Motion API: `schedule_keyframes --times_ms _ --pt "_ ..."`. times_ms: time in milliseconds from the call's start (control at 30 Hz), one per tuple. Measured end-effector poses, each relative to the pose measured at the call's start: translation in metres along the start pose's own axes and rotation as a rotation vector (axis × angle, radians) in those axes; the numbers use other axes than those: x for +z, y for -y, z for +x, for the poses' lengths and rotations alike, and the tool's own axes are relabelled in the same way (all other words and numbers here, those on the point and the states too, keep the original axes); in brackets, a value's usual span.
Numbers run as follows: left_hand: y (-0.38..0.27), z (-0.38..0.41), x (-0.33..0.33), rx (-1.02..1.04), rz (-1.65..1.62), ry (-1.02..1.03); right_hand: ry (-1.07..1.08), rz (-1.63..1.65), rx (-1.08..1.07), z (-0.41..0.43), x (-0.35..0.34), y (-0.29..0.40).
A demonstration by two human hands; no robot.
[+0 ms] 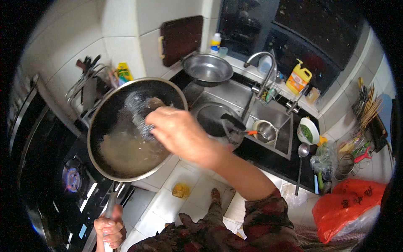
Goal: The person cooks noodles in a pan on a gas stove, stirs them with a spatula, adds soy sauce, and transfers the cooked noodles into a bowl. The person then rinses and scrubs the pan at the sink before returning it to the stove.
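Note:
My left hand (111, 228) is wrapped around the long handle of a large wok (137, 178), dark inside with a pale metal rim. The wok hangs in the air between the stove and the sink. Cloudy, yellowish liquid (132, 154) lies in its lower part. Over the wok's inside, my right hand (179, 130) grips a grey, shiny scrubber (137, 115), likely steel wool. Motion blur hides its exact form and whether it touches the wok wall. Part of the far wall is covered by this hand and the scrubber.
A gas burner (71, 179) on the black stove shows a bluish ring. The steel sink (231, 91) holds a pan (214, 119) and a small pot (266, 131). A metal basin (207, 69) stands behind. A ladle (303, 154) and a bowl of greens (306, 132) lie at right.

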State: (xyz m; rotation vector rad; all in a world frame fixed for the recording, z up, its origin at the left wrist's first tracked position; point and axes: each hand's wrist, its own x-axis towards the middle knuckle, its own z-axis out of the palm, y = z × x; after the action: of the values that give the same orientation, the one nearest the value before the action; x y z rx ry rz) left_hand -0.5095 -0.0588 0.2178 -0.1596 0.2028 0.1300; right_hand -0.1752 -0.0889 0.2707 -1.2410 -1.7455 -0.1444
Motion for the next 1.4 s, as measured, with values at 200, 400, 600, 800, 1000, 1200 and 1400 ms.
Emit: schedule_keyframes --times_ms 200,400,600,800,1000,1200,1400 --pt "0.035 0.136 0.011 -0.147 0.035 -0.025 -0.165 -0.216 0.353 -0.075 -0.166 -0.094" --pt "0.049 0.217 0.013 -0.233 0.028 -0.052 -0.266 -0.414 0.701 -0.182 -0.259 -0.221" --pt "0.057 0.275 0.055 -0.125 0.243 -0.241 -0.157 -0.484 0.893 -0.311 -0.234 -0.353" --pt "0.059 0.308 0.088 -0.021 0.265 -0.361 0.07 -0.365 1.006 -0.342 -0.186 -0.39" --pt "0.044 0.367 0.119 -0.071 0.741 -0.428 0.156 -0.256 1.035 -0.319 -0.197 -0.361" --pt "0.046 0.409 0.146 -0.063 1.008 -0.54 0.104 -0.221 0.938 -0.305 -0.192 -0.337" --pt "0.043 0.438 0.154 -0.06 1.215 -0.558 0.108 -0.199 0.962 -0.311 -0.192 -0.323"
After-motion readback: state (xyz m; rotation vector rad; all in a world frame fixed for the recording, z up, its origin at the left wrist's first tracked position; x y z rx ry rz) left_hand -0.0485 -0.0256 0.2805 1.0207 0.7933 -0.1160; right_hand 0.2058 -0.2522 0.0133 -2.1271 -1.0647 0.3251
